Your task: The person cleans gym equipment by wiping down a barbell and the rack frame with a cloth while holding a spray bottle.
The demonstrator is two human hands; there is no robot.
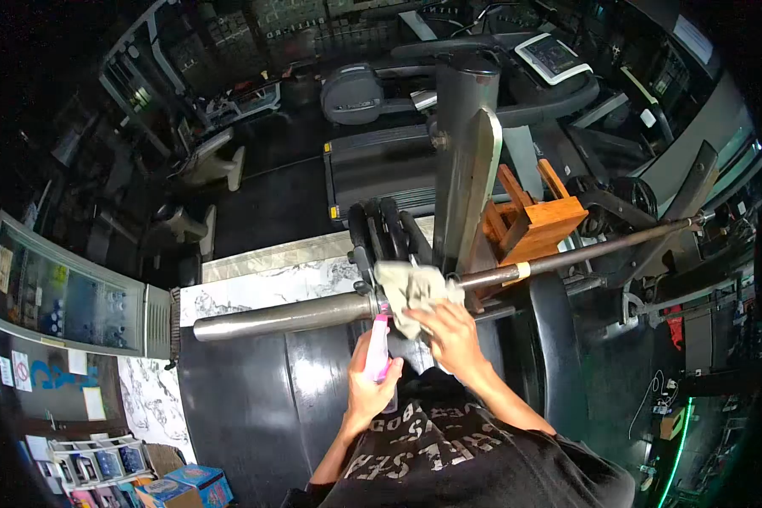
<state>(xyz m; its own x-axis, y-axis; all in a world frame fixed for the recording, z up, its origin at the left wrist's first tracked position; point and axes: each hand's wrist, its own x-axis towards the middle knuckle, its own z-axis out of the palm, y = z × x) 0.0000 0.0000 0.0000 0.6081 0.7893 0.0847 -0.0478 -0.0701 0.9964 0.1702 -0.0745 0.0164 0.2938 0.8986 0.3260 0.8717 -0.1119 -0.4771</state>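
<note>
A metal barbell (pixel 288 317) lies across the view, its thick sleeve to the left and its shaft running up to the right. Wrapped round a pink and white spray bottle (pixel 377 351), my left hand (pixel 371 381) is just below the inner end of the sleeve. My right hand (pixel 451 337) presses a pale cloth (pixel 411 292) against the bar near the collar. The cloth covers that part of the bar. The lower part of the bottle is partly hidden by my left hand.
Behind the bar rises a dark upright post (pixel 464 161), with a wooden stool (pixel 542 224) to its right. A black padded bench (pixel 554 347) is at the right, a treadmill (pixel 381 169) beyond, a glass-door fridge (pixel 63 288) left, and boxes (pixel 199 483) at the lower left.
</note>
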